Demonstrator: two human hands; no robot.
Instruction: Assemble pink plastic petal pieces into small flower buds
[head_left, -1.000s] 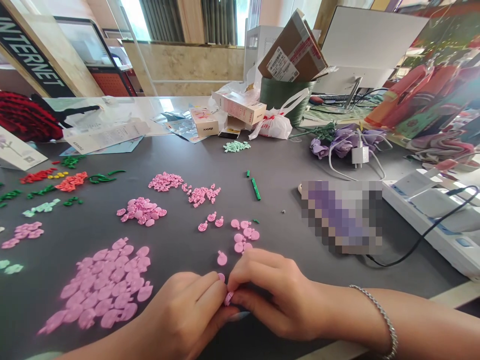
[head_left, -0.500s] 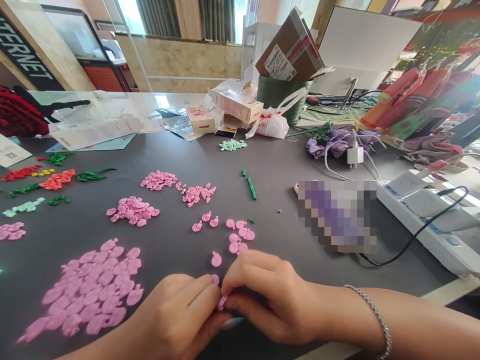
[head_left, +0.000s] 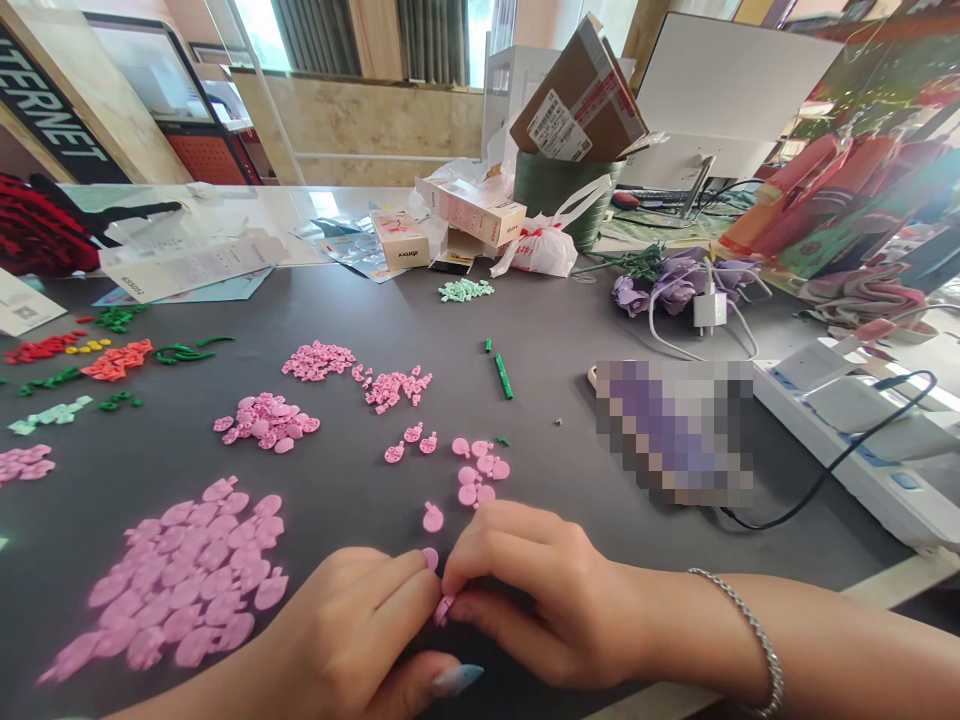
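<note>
Since the earlier frame, the thumb of the left hand (head_left: 352, 615) has swung clear of the small pink piece (head_left: 443, 609), pinched between the closed fingers of the right hand (head_left: 544, 590); whether the left fingers grip anything, I cannot tell. Much looks unhandled: pink discs (head_left: 468, 494) beyond the fingers, loose pink pieces (head_left: 187, 575) leftward.

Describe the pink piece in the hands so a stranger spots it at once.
At the near side of the dark table, the left hand and right hand come together. Between them peeks a small pink piece. Unlike the loose pink pieces just beyond, this one is held.
</note>
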